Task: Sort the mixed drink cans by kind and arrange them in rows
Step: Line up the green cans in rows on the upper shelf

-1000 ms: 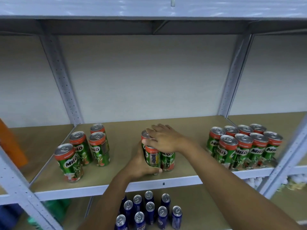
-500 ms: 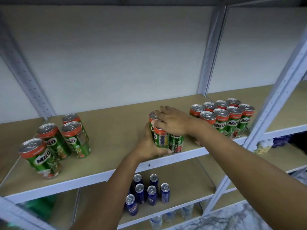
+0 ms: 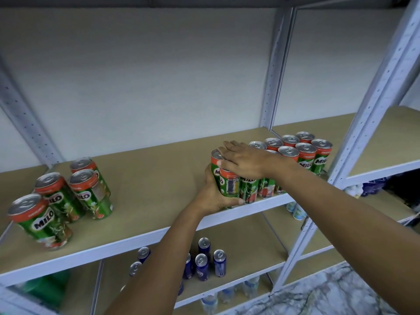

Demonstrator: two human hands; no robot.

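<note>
While the left hand curled its grip around the front of a small cluster of Milo cans at the shelf's front edge, the right hand lay flat across their tops, fingers straight. Just to the right stood the arranged rows of Milo cans. Four loose Milo cans stood well apart at the left. Blue cans sat on the lower shelf.

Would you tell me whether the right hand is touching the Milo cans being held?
Touching: the head view shows the right hand lying flat across the tops of the held cans.
</note>
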